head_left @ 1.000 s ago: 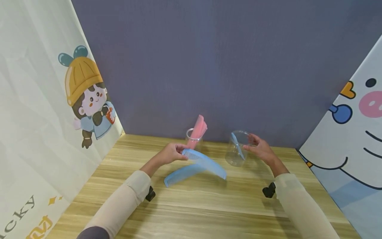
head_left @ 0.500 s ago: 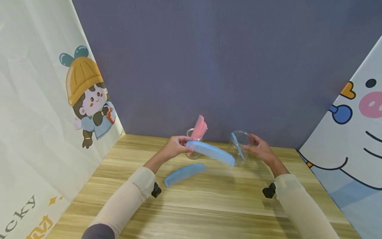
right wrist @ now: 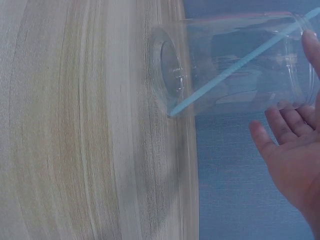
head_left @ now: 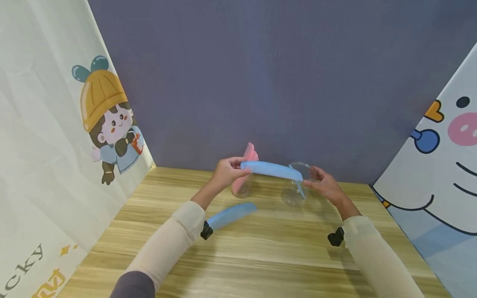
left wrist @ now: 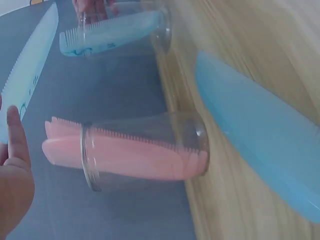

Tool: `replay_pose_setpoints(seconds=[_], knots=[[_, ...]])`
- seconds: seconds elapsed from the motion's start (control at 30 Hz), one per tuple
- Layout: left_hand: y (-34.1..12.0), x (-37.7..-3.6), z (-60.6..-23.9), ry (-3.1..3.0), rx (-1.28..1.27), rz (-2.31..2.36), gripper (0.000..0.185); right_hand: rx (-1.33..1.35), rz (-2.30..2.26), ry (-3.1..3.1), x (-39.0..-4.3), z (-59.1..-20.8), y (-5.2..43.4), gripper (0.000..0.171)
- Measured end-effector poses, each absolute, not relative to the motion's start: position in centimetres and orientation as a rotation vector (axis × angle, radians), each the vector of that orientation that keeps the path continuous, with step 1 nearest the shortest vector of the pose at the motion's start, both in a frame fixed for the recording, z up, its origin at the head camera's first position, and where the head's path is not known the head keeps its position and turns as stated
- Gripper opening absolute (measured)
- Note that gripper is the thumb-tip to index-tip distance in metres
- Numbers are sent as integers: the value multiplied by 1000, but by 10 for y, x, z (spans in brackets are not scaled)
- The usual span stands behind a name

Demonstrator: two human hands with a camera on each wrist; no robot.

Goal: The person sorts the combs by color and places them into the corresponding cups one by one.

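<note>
Pinching one end of a long light-blue plastic comb [head_left: 271, 170], the left hand [head_left: 226, 173] levels its far tip over the clear plastic cup [head_left: 296, 191]; the right hand [head_left: 325, 185], fingers relaxed, steadies that cup.

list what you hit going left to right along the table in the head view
blue comb lying flat → left hand → cup of pink combs → blue comb held up → clear cup with a blue comb → right hand

The left curtain [head_left: 44, 165] bears partly cut-off lettering reading "CKY" at its bottom.
</note>
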State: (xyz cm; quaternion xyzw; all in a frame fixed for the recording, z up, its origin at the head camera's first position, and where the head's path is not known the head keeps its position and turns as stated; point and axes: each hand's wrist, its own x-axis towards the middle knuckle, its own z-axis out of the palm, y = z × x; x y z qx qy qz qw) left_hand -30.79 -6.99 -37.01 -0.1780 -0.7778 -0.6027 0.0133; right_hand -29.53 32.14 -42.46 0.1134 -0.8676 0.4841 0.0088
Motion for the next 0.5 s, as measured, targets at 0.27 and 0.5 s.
replay_pose_setpoints(seconds=[0.27,0.5], knots=[[-51,-306,-359,-2409,-535,-1738,55,354,1532,-2709,-294,-425,322,90],[-33,-308,-348,-2382,-626,-1678,52,333,1532,-2706,-295,-426,322,90]])
